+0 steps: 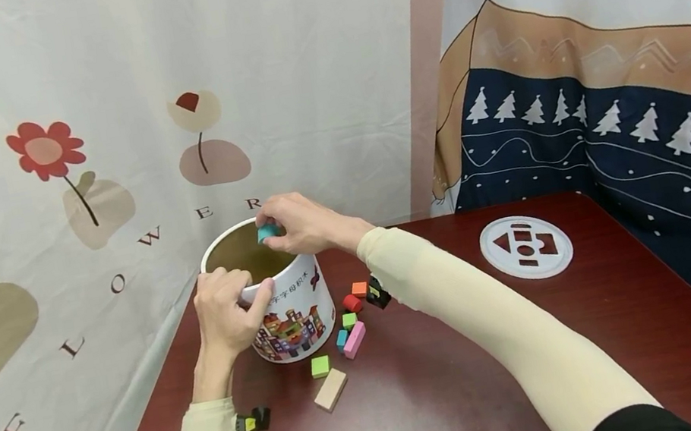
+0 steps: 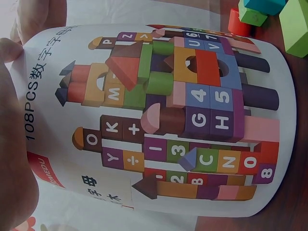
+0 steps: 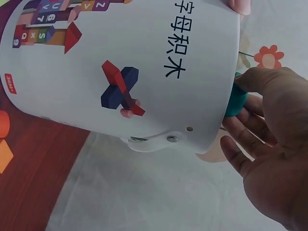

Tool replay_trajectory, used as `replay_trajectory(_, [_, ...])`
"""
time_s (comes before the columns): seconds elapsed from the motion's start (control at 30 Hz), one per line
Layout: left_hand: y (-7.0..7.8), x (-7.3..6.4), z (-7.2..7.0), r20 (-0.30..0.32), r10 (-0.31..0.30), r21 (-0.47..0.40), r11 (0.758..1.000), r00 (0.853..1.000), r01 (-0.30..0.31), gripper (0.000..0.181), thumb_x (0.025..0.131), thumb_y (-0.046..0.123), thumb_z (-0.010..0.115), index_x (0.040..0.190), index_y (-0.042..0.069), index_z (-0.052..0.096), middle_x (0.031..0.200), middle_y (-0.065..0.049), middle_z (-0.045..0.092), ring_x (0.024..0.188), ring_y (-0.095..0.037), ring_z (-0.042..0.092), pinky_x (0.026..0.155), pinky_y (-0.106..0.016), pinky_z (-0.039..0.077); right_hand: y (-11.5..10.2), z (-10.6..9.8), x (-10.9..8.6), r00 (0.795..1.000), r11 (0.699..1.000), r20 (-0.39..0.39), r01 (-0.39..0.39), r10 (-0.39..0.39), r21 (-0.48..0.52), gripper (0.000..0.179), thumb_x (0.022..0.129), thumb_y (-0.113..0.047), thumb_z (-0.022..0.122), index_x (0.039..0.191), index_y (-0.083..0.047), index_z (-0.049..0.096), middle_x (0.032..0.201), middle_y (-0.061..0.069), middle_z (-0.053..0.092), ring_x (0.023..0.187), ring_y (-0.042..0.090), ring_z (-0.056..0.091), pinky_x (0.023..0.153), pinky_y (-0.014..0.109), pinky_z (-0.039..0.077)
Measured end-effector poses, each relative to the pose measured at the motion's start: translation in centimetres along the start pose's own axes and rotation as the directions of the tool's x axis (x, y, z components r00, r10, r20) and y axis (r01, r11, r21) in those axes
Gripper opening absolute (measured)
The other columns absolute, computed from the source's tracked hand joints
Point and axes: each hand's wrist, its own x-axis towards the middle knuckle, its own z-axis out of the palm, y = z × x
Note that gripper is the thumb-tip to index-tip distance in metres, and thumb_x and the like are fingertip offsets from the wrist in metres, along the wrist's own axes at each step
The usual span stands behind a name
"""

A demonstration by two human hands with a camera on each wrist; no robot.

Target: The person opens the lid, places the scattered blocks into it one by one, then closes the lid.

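Note:
A white cylindrical bucket printed with coloured building blocks stands upright at the table's left side, its mouth uncovered. My left hand grips the near rim, thumb outside; the left wrist view shows the printed bucket wall up close. Over the opening, my right hand pinches a teal block between thumb and fingers. In the right wrist view that teal block is at the rim, partly hidden by the fingers. The bucket's bottom is out of sight.
Several loose blocks lie right of and before the bucket, including a red cylinder, a pink bar, a green block and a plain wooden block. A white lid with shaped holes lies farther right. Printed curtains hang behind.

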Motion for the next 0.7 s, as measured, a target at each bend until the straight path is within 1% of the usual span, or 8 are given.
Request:
replay_trajectory(0.1, [0.00,-0.01,0.00,0.005,-0.002,0.004,1.000,1.000,0.002,0.047,0.096,0.041,0.062,0.065,0.009,0.048,0.057,-0.006,0.045,0.061,-0.025,0.039,0.075,-0.050,0.035,-0.11,-0.05,0.03,1.000,1.000,0.012,-0.013,0.013,-0.009,0.043,0.109,-0.027,0.073,0.143,-0.001,0.071,0.138,0.012,0.074,0.128,0.024,0.071,0.112,0.035,0.058])
replay_trajectory(0.2, [-0.05,-0.03,0.05,0.001,0.001,0.003,1.000,1.000,-0.001,0.047,0.096,0.042,0.062,0.065,0.009,0.049,0.058,-0.006,0.046,0.061,-0.026,0.040,0.075,-0.051,0.035,-0.20,-0.11,0.11,0.999,0.999,0.028,-0.026,0.027,-0.022,0.053,0.109,-0.031,0.073,0.151,0.000,0.065,0.148,0.014,0.071,0.141,0.027,0.067,0.121,0.039,0.053])
replay_trajectory(0.3, [-0.05,-0.02,0.06,-0.007,0.006,-0.001,1.000,1.000,-0.006,0.047,0.096,0.042,0.062,0.065,0.009,0.049,0.057,-0.006,0.046,0.060,-0.026,0.040,0.075,-0.051,0.035,-0.28,-0.23,0.11,0.998,0.999,0.045,-0.048,0.049,-0.027,0.063,0.110,-0.036,0.070,0.161,-0.001,0.056,0.162,0.016,0.063,0.156,0.030,0.057,0.132,0.041,0.044])
replay_trajectory(0.43, [-0.01,0.01,0.06,-0.012,0.015,-0.001,1.000,1.000,-0.015,0.047,0.095,0.040,0.063,0.064,0.009,0.049,0.057,-0.006,0.045,0.060,-0.025,0.040,0.074,-0.051,0.035,-0.23,-0.25,-0.07,0.994,0.996,0.062,-0.089,0.089,-0.006,0.078,0.111,-0.045,0.066,0.174,-0.007,0.039,0.180,0.013,0.044,0.171,0.031,0.039,0.141,0.043,0.030])
replay_trajectory(0.53, [0.04,0.04,0.04,-0.012,0.013,-0.004,1.000,1.000,-0.013,0.047,0.095,0.040,0.063,0.064,0.008,0.048,0.057,-0.006,0.045,0.060,-0.025,0.039,0.074,-0.051,0.035,-0.11,-0.18,-0.20,0.992,0.994,0.065,-0.107,0.106,0.016,0.084,0.110,-0.051,0.064,0.177,-0.012,0.031,0.185,0.011,0.036,0.173,0.030,0.034,0.142,0.045,0.028])
replay_trajectory(0.7, [0.06,0.02,-0.01,-0.001,0.007,0.003,1.000,1.000,-0.007,0.047,0.096,0.040,0.063,0.065,0.008,0.049,0.057,-0.007,0.046,0.060,-0.027,0.040,0.075,-0.052,0.035,-0.03,-0.13,-0.50,0.992,0.993,0.052,-0.114,0.112,0.026,0.086,0.110,-0.054,0.063,0.178,-0.015,0.030,0.185,0.010,0.035,0.173,0.030,0.035,0.141,0.047,0.030])
